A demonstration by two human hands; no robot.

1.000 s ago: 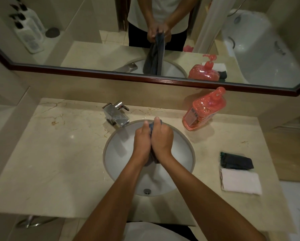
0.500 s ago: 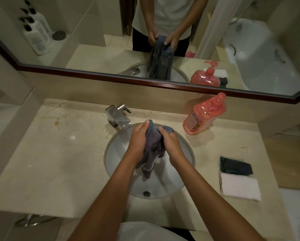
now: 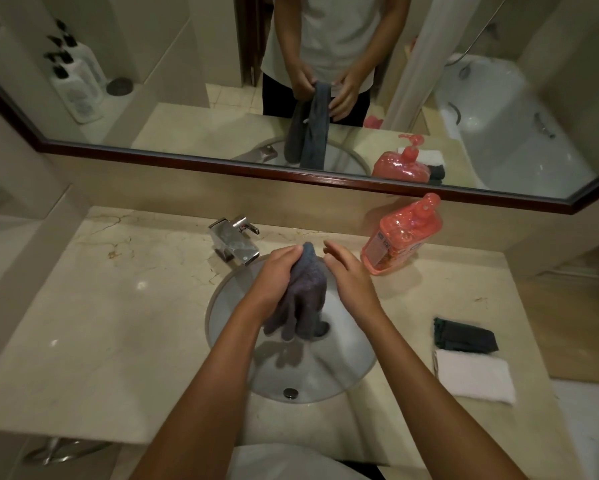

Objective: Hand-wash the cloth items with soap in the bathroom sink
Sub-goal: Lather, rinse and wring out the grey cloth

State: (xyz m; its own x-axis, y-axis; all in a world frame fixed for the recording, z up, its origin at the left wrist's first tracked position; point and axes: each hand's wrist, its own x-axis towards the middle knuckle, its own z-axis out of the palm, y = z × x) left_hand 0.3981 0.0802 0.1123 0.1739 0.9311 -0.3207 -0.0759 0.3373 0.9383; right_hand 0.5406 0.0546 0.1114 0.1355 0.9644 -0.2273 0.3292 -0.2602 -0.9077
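The left hand (image 3: 277, 271) grips the gray cloth (image 3: 303, 296) over the sink (image 3: 222, 306). The right hand (image 3: 348, 271) is open, just beside it. A pink soap bottle (image 3: 403, 233) stands at two o'clock, label too blurry to read. Two folded cloths (image 3: 469, 358) lie at four o'clock.

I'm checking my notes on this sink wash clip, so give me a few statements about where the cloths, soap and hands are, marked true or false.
1. The left hand grips the wet grey cloth over the round white sink. True.
2. The right hand also grips it. False: its fingers are relaxed, beside the cloth.
3. The red pump soap bottle lies in the sink. False: it is on the counter.
4. A folded dark cloth and a folded white cloth lie on the counter. True.
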